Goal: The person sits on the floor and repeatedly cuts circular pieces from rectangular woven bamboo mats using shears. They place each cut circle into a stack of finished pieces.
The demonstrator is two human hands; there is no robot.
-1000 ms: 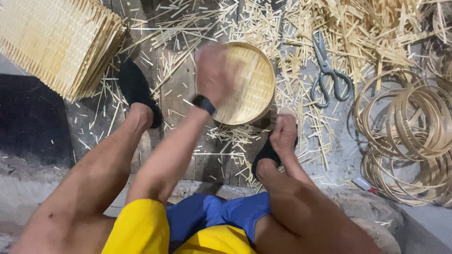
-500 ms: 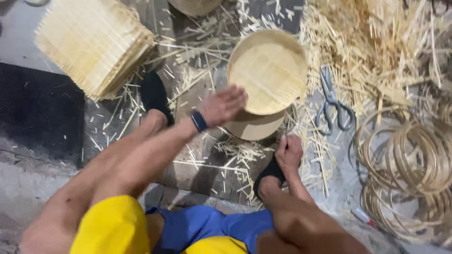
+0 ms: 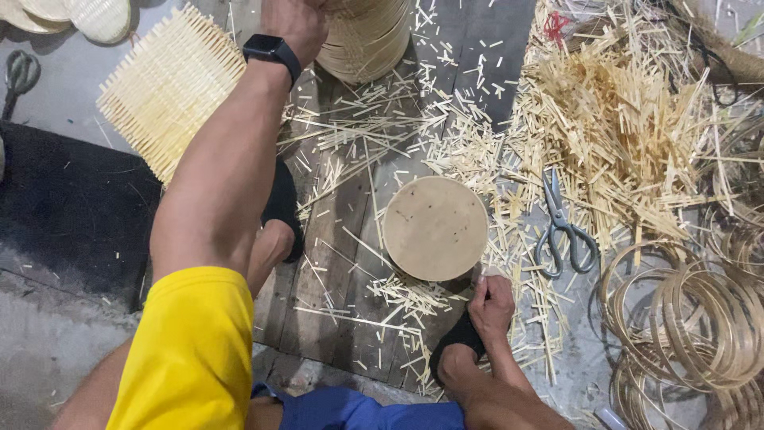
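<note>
At the top edge of the view, the left hand (image 3: pixel 296 24) reaches far forward and rests against a stack of round woven baskets (image 3: pixel 368 36); its fingers run out of frame, so whether they grip the stack cannot be told. A black watch (image 3: pixel 273 52) sits on that wrist, and a yellow sleeve (image 3: pixel 191 350) covers the upper arm. Low in the picture, the right hand (image 3: pixel 491 306) rests on the right foot by a black sandal (image 3: pixel 455 344), fingers loosely curled and holding nothing. Just above that hand stands a round wooden block (image 3: pixel 435 228) on the plank floor (image 3: pixel 342 310), its flat top bare. Right of the block lie grey scissors (image 3: pixel 562 231) among a heap of cut bamboo strips (image 3: pixel 629 135). Coils of bamboo hoops (image 3: pixel 700 318) lie at the far right. Left of the arm, a square woven mat (image 3: pixel 167 87) lies tilted on the floor.
</note>
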